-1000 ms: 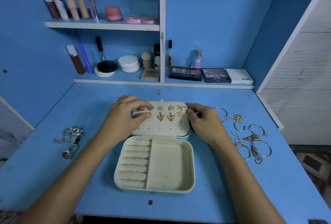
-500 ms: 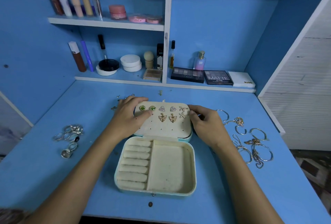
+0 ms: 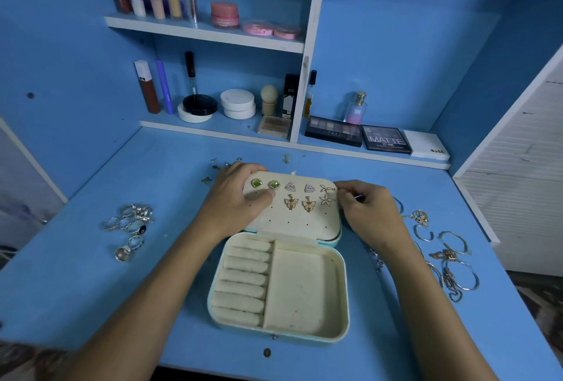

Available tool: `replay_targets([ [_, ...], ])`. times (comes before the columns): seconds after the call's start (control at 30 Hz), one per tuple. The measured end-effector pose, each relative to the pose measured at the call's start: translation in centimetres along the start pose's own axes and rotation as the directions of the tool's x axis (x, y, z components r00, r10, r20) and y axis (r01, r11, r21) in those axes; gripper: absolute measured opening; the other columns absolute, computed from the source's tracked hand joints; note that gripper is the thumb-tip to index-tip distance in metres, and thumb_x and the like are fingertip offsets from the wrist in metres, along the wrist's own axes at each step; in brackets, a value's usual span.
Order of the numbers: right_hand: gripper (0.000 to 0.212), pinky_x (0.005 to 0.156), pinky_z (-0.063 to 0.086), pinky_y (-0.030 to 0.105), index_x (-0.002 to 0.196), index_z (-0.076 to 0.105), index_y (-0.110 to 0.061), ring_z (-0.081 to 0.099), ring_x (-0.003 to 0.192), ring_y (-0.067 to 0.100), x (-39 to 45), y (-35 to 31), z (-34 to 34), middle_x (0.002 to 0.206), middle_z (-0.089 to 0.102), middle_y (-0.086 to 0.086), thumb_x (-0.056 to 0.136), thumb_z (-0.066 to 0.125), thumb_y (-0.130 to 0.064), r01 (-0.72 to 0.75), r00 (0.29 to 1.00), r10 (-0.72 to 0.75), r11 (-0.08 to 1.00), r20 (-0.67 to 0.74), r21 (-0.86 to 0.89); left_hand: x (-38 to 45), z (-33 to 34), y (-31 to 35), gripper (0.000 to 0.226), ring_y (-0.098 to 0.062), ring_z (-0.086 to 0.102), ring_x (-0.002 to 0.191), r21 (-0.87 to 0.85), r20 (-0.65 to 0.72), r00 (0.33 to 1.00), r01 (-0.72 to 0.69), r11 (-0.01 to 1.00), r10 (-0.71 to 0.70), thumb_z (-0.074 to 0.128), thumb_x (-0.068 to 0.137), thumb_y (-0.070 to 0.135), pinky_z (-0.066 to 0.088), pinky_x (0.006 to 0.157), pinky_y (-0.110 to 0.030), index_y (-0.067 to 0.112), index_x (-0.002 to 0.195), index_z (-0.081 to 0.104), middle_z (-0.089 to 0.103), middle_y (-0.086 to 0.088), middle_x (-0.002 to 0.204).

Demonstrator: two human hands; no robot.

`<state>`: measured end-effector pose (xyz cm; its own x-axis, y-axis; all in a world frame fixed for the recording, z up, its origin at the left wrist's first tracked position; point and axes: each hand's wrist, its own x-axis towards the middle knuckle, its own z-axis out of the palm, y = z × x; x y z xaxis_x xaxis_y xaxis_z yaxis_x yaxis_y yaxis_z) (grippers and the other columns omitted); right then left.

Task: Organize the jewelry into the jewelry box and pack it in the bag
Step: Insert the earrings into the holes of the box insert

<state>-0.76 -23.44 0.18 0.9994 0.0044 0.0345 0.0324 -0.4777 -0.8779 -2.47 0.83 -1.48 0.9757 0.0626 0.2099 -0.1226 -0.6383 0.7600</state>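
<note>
Both green studs (image 3: 265, 183) now seated in the lid (image 3: 292, 222) panel; a second ago left hand (image 3: 236, 201) was pressing the second one in. Left hand rests on the lid's left edge, fingers loosely curled, thumb just below the studs. Right hand (image 3: 367, 210) pinches a thin pin at the lid's right edge. Jewelry box (image 3: 278, 286) lies open between both wrists on tabletop (image 3: 91, 289). Rings (image 3: 131, 225) left of left hand, hoops (image 3: 447, 255) right of right hand.

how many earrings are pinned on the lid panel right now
8. Top row: two green, two triangular, one star. Second row: two butterflies, one star. The left hand may hide more.
</note>
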Motion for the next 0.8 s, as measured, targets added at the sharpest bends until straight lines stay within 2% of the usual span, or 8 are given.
replay_targets([
  [0.17, 0.025, 0.047, 0.039, 0.007, 0.105, 0.074, -0.023, 0.056, 0.050, -0.003, 1.9, -1.4, -0.2, 0.084, 0.067, -0.014, 0.098, 0.052, -0.015, 0.038, 0.998, -0.043, 0.995, -0.053, -0.091, 0.0, 0.0, -0.1, 0.044, -0.008, 0.039, 0.126, 0.029, -0.023, 1.000, -0.011, 1.000, 0.012, 0.064, 0.084, 0.044, 0.036, 0.103, -0.032, 0.030, 0.125, 0.057, 0.053, 0.018, 0.120],
  [0.33, 0.023, 0.056, 0.042, 0.012, 0.106, 0.074, -0.022, 0.067, 0.079, 0.012, 4.7, -3.1, 0.3, 0.088, 0.067, -0.012, 0.098, 0.053, -0.019, 0.114, 0.993, -0.117, 0.973, 0.001, -0.200, -0.1, 0.1, 0.2, 0.046, -0.007, 0.041, 0.122, 0.053, -0.029, 1.000, -0.006, 0.999, 0.008, 0.064, 0.083, 0.046, 0.033, 0.097, -0.026, 0.029, 0.125, 0.058, 0.054, 0.016, 0.121],
  [0.4, 0.021, 0.060, 0.041, 0.006, 0.105, 0.075, -0.018, 0.065, 0.084, 0.013, 6.0, -3.6, 0.9, 0.089, 0.068, -0.010, 0.098, 0.055, -0.017, 0.174, 0.985, -0.169, 0.949, 0.039, -0.264, 0.0, 0.1, 0.1, 0.042, -0.007, 0.042, 0.120, 0.051, -0.037, 0.999, -0.006, 0.999, 0.008, 0.067, 0.087, 0.039, 0.032, 0.095, -0.024, 0.028, 0.126, 0.057, 0.054, 0.015, 0.122],
  [0.47, 0.020, 0.058, 0.036, -0.002, 0.104, 0.076, -0.015, 0.062, 0.084, 0.009, 7.2, -4.1, 1.6, 0.090, 0.068, -0.008, 0.097, 0.057, -0.016, 0.225, 0.974, -0.212, 0.919, 0.075, -0.325, 0.0, 0.1, 0.0, 0.041, -0.006, 0.043, 0.120, 0.052, -0.037, 0.999, -0.009, 0.999, 0.011, 0.068, 0.087, 0.036, 0.032, 0.093, -0.023, 0.028, 0.126, 0.057, 0.054, 0.015, 0.121],
  [0.53, 0.019, 0.056, 0.035, -0.004, 0.101, 0.077, -0.013, 0.060, 0.080, 0.009, 8.4, -4.5, 2.5, 0.091, 0.071, -0.004, 0.096, 0.058, -0.015, 0.272, 0.962, -0.246, 0.887, 0.115, -0.373, 0.1, 0.1, 0.0, 0.042, -0.005, 0.042, 0.119, 0.049, -0.030, 0.999, -0.012, 0.999, 0.013, 0.068, 0.087, 0.038, 0.032, 0.094, -0.024, 0.028, 0.127, 0.058, 0.053, 0.016, 0.121],
  [0.63, 0.018, 0.058, 0.036, 0.004, 0.098, 0.077, -0.009, 0.060, 0.080, 0.013, 10.2, -4.8, 4.1, 0.095, 0.074, 0.005, 0.094, 0.060, -0.012, 0.363, 0.931, -0.297, 0.810, 0.212, -0.459, 0.2, 0.2, -0.3, 0.044, -0.004, 0.042, 0.121, 0.045, -0.027, 0.999, -0.018, 0.999, 0.019, 0.068, 0.085, 0.042, 0.035, 0.101, -0.028, 0.028, 0.126, 0.058, 0.053, 0.016, 0.122],
  [0.73, 0.019, 0.075, 0.040, 0.016, 0.105, 0.076, -0.010, 0.064, 0.091, 0.019, 11.7, -4.9, 5.3, 0.104, 0.073, 0.006, 0.094, 0.060, -0.013, 0.410, 0.910, -0.293, 0.744, 0.294, -0.527, 0.2, 0.3, -0.4, 0.050, -0.005, 0.043, 0.120, 0.051, -0.023, 0.999, -0.024, 0.998, 0.026, 0.065, 0.080, 0.048, 0.035, 0.101, -0.028, 0.028, 0.125, 0.059, 0.054, 0.016, 0.121],
  [0.8, 0.022, 0.078, 0.044, 0.020, 0.109, 0.075, -0.012, 0.064, 0.091, 0.018, 12.4, -5.0, 6.1, 0.107, 0.072, 0.006, 0.095, 0.058, -0.014, 0.412, 0.907, -0.265, 0.718, 0.327, -0.561, 0.2, 0.2, -0.4, 0.054, -0.005, 0.043, 0.119, 0.048, -0.017, 1.000, -0.022, 0.999, 0.023, 0.058, 0.076, 0.052, 0.034, 0.099, -0.025, 0.028, 0.124, 0.059, 0.055, 0.016, 0.121],
])
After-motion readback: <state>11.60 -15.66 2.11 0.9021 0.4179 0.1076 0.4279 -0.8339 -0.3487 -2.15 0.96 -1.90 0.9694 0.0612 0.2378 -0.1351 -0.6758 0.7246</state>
